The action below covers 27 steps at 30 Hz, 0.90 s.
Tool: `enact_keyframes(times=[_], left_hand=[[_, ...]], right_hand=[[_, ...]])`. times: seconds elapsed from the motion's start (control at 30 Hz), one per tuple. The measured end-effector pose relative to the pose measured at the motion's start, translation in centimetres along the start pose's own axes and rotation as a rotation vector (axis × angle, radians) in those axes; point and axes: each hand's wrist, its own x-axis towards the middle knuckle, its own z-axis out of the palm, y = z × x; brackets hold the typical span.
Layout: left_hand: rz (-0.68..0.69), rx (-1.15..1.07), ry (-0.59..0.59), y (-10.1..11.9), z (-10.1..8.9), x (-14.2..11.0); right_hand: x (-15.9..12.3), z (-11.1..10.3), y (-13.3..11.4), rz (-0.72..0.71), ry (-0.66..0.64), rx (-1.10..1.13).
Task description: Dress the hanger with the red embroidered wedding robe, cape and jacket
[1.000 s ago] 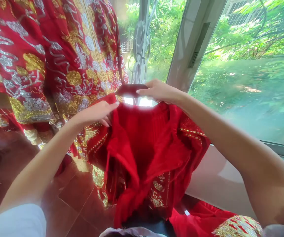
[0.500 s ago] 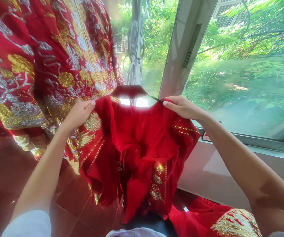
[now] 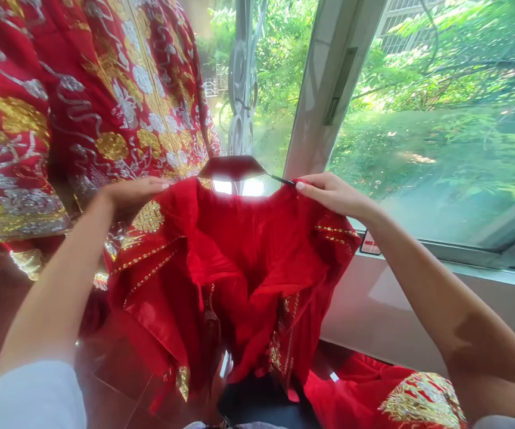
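Observation:
A red jacket (image 3: 257, 238) with gold embroidery and rows of gold beads hangs open in front of me, its inside facing me. At its neck a dark hanger (image 3: 279, 177) shows, one thin arm running toward the right shoulder. My left hand (image 3: 139, 189) holds the jacket's left shoulder, fingers partly behind the cloth. On the other shoulder my right hand (image 3: 333, 192) is closed, thumb on top, gripping cloth and the hanger's end. The loose front edges and ties fall below.
Red garments (image 3: 118, 107) with gold and silver embroidery hang at the left. A window (image 3: 427, 149) with a metal frame is at the right, a phone-like object (image 3: 371, 243) on its sill. More red cloth (image 3: 351, 393) lies low right by a black surface (image 3: 261, 402). The floor (image 3: 118, 381) is dark red tile.
My left hand has moved slightly left and its wrist has turned, drawing the left side of the jacket outward. The right hand keeps its hold. The view has shifted a little.

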Motion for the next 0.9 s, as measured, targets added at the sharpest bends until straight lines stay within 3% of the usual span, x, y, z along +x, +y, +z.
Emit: enact_keyframes(times=[0.07,0.1,0.17,0.2,0.27,0.33,0.47,0.6,0.7,0.83,0.9], left_hand=[[0.07,-0.112,-0.129,2.3,-0.7,1.0],[0.132,-0.087,-0.029,4.0,-0.6,1.4],[0.337,0.131,0.327,8.1,0.6,2.0],[0.472,0.266,0.397,10.2,1.7,2.4],[0.635,0.452,0.319,13.8,4.3,3.5],[0.643,0.508,0.235,15.8,7.2,5.0],[0.541,0.418,0.204,16.0,10.8,7.4],[0.494,0.396,0.209,15.6,11.3,7.7],[0.462,0.418,0.192,16.1,10.9,7.4],[0.488,0.415,0.182,16.4,10.5,7.1],[0.513,0.403,0.15,16.1,10.2,7.1]], right_hand=[[-0.7,1.0,0.1,-0.055,0.174,-0.179],[-1.0,1.6,0.1,-0.071,0.268,-0.251],[-1.4,2.7,0.1,-0.092,0.382,-0.338],[-1.5,3.1,0.1,-0.099,0.399,-0.354],[-1.6,3.6,0.0,-0.109,0.383,-0.345],[-1.3,3.5,0.1,-0.082,0.385,-0.315],[0.2,2.2,0.4,0.038,0.455,-0.311],[2.2,-0.1,-0.2,0.084,0.561,-0.347],[1.8,-0.7,-1.9,0.072,0.615,-0.393],[-1.3,0.1,-3.7,-0.032,0.345,-0.453],[-2.5,0.0,-2.8,-0.058,0.24,-0.292]])
